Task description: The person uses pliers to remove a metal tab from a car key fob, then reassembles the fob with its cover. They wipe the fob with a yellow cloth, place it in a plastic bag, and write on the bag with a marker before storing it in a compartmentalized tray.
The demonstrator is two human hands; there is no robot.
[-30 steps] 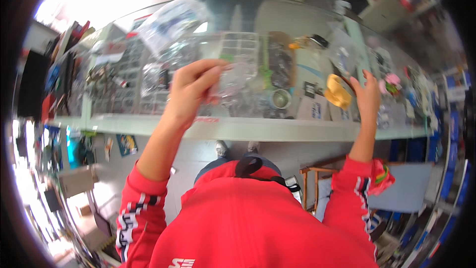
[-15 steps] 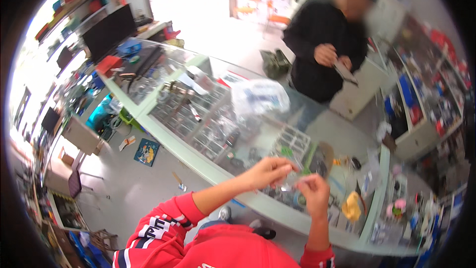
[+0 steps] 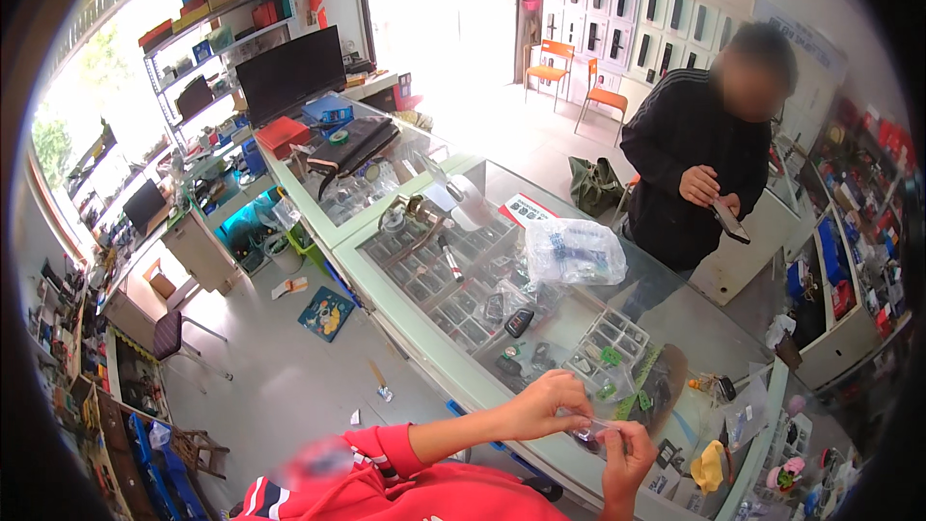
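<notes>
Over the near edge of the glass counter (image 3: 521,232), my left hand (image 3: 552,407) pinches one side of a small clear plastic bag (image 3: 600,424). My right hand (image 3: 629,455) grips its other side between thumb and fingers. Something small and dark shows at the bag, too small to name. Under the hands lies a plastic compartment tray (image 3: 617,336) with small green pieces on and around it. A black car key fob (image 3: 519,322) rests farther left, and a yellow cloth (image 3: 708,466) is to the right of my right hand.
A white plastic bag (image 3: 576,253), a marker pen (image 3: 450,259) and a black bag (image 3: 359,143) lie on the counter. Across it stands a person in black (image 3: 696,159) holding a phone-like device (image 3: 730,222). A stool (image 3: 179,338) and a blue mat (image 3: 325,315) are on the floor at left.
The view has swung, so the counter and room sit lower and farther right. Both hands keep hold of the small bag, which now looks stretched between them.
</notes>
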